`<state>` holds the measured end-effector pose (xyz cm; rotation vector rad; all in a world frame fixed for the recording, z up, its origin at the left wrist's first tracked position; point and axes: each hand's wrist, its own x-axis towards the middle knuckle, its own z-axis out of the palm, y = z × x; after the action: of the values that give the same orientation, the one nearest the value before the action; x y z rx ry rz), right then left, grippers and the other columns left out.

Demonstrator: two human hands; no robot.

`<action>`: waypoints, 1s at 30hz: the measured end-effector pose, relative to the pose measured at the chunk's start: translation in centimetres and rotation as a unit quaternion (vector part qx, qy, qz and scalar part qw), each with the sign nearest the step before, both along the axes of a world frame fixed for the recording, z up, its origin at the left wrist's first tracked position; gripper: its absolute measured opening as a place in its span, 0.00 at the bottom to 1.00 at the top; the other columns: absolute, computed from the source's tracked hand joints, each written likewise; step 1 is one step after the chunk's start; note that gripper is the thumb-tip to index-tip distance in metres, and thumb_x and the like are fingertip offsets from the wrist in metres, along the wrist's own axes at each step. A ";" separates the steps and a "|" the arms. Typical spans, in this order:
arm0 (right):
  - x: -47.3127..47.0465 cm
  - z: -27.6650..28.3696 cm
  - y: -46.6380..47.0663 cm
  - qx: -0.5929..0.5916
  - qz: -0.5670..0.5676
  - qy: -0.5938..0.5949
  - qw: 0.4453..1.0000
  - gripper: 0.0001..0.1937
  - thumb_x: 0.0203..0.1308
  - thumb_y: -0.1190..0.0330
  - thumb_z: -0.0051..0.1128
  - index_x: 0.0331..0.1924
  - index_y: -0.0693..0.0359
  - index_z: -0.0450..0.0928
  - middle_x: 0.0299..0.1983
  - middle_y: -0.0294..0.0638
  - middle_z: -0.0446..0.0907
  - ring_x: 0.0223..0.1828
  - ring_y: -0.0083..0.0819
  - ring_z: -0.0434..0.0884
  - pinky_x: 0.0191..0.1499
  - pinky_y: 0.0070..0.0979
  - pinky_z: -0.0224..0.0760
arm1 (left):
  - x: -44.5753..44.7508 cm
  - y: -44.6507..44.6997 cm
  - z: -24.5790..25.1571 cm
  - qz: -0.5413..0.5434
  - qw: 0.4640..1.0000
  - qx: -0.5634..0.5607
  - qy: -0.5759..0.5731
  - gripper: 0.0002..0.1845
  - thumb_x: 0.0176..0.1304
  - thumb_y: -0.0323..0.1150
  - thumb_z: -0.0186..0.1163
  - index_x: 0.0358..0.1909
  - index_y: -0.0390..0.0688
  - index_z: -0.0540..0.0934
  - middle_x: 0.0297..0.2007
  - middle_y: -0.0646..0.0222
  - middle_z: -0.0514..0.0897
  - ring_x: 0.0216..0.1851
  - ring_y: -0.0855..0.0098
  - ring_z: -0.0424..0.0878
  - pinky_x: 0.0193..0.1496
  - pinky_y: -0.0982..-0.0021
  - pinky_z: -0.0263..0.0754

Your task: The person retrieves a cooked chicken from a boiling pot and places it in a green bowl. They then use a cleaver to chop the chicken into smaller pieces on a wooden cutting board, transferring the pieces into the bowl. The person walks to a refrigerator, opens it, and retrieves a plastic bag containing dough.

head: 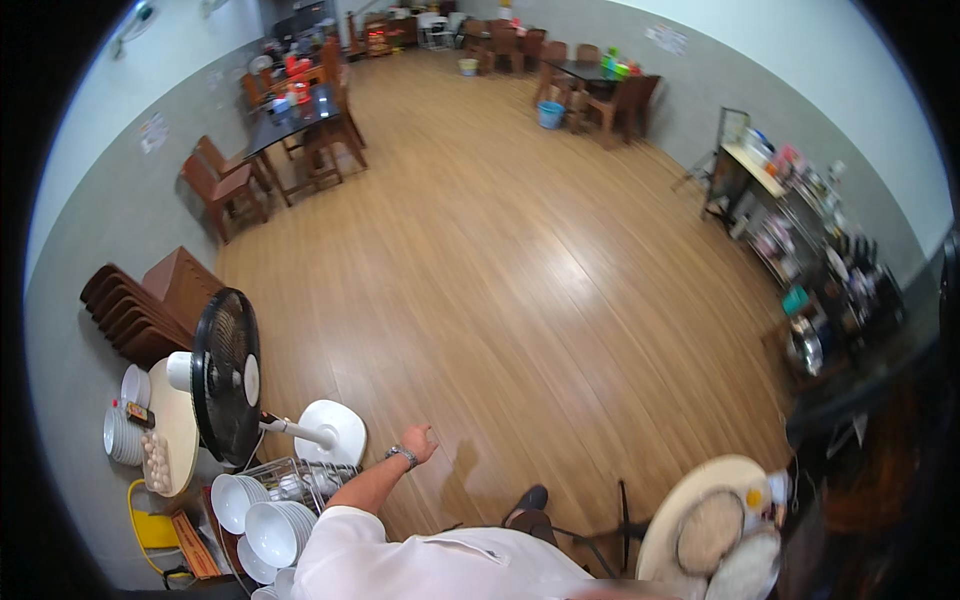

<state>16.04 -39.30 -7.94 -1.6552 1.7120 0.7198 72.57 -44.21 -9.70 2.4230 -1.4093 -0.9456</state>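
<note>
My left hand, with a metal watch at the wrist, is held out over the wood-look floor. Nothing shows in it and the fingers look loosely apart. Just beyond it stands the white base of a pedestal fan. Beside that forearm is a wire dish rack with white crockery, next to stacks of white bowls. My right hand is out of view; only a blurred bit of skin, perhaps the arm, shows at the bottom edge. One dark shoe is visible below me.
At lower right stands a round pale table with a round tray or lid on it. Stacked brown chairs and an egg tray are at left. Dark dining tables stand farther off. A cluttered shelf lines the right wall.
</note>
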 end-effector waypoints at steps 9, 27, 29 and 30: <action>11.8 -6.1 -32.9 0.099 0.243 0.094 0.960 0.23 0.60 0.53 0.56 0.58 0.51 0.78 0.62 0.39 0.74 0.63 0.41 0.72 0.61 0.41 0.67 | 12.2 1.7 -8.3 -0.212 0.909 0.357 0.017 0.21 0.62 0.44 0.58 0.49 0.39 0.81 0.39 0.53 0.86 0.40 0.55 0.85 0.41 0.55 0.80; 62.2 -11.8 -84.0 -0.025 0.429 0.108 0.897 0.18 0.63 0.61 0.51 0.51 0.60 0.83 0.56 0.51 0.79 0.55 0.41 0.81 0.56 0.40 0.74 | 44.8 -36.2 -10.0 0.729 0.586 0.033 0.352 0.20 0.68 0.38 0.51 0.59 0.45 0.76 0.53 0.58 0.81 0.49 0.58 0.81 0.47 0.54 0.78; 63.7 -12.3 -85.0 0.049 0.369 0.037 0.927 0.18 0.63 0.60 0.51 0.50 0.60 0.83 0.55 0.51 0.80 0.55 0.41 0.81 0.56 0.40 0.74 | 55.5 -44.8 -9.0 0.656 0.639 -0.090 0.393 0.26 0.66 0.34 0.54 0.67 0.43 0.68 0.59 0.58 0.76 0.53 0.58 0.77 0.46 0.55 0.78; 65.4 -12.5 -86.6 0.065 0.355 0.032 0.932 0.18 0.62 0.60 0.52 0.50 0.59 0.83 0.55 0.50 0.80 0.55 0.41 0.81 0.56 0.40 0.74 | 59.4 -49.1 -8.4 0.632 0.698 -0.126 0.311 0.27 0.65 0.33 0.57 0.66 0.42 0.69 0.55 0.58 0.79 0.48 0.62 0.80 0.43 0.60 0.79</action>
<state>81.43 -125.95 -20.44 -2.1806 1.0391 1.1933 132.00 -93.30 -18.11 1.8220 0.4153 -0.8608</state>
